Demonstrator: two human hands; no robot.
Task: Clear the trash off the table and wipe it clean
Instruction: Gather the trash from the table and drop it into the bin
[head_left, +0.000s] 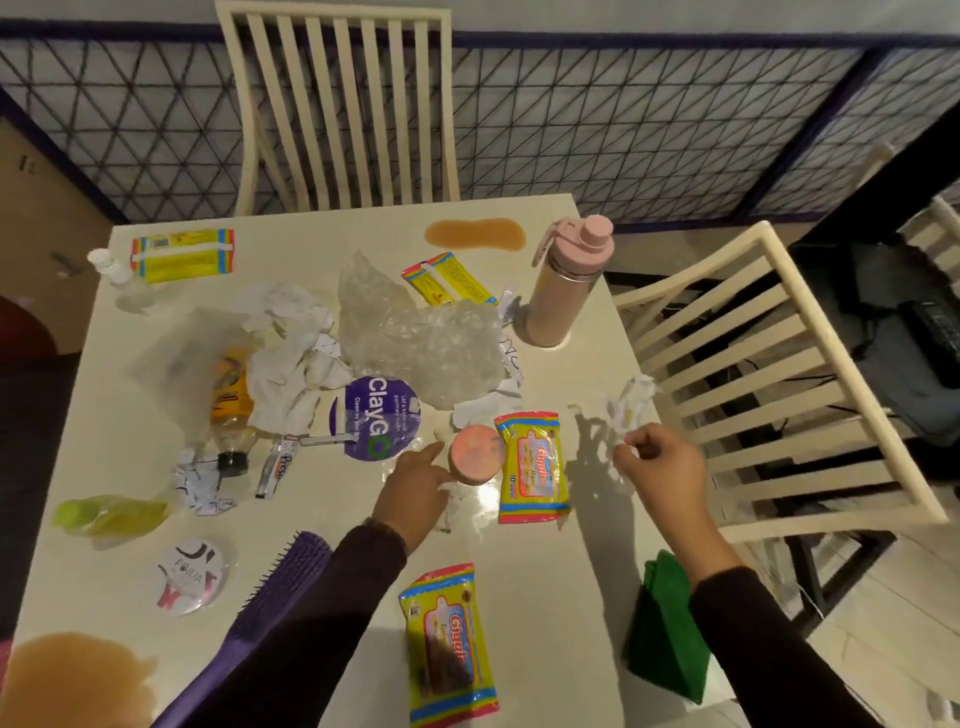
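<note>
The table (545, 597) holds trash mostly at its middle and left, around the plastic (415, 338). The cloth (665, 634) hangs over the right edge, probably waiting for the spill (472, 234). The left hand (415, 483), fingers straight, reaches beside the jar (475, 452). The right hand (660, 462) pinches a paper scrap (631, 410) near the right edge, with bare room between the hands

A pink water bottle (569, 283) stands upright and capped, upper right of centre. A purple hairbrush (270, 597) lies lower left. A slatted chair (337, 104) occupies top centre, a second chair (753, 364) the right side. A lattice panel (623, 130) spans the top.
</note>
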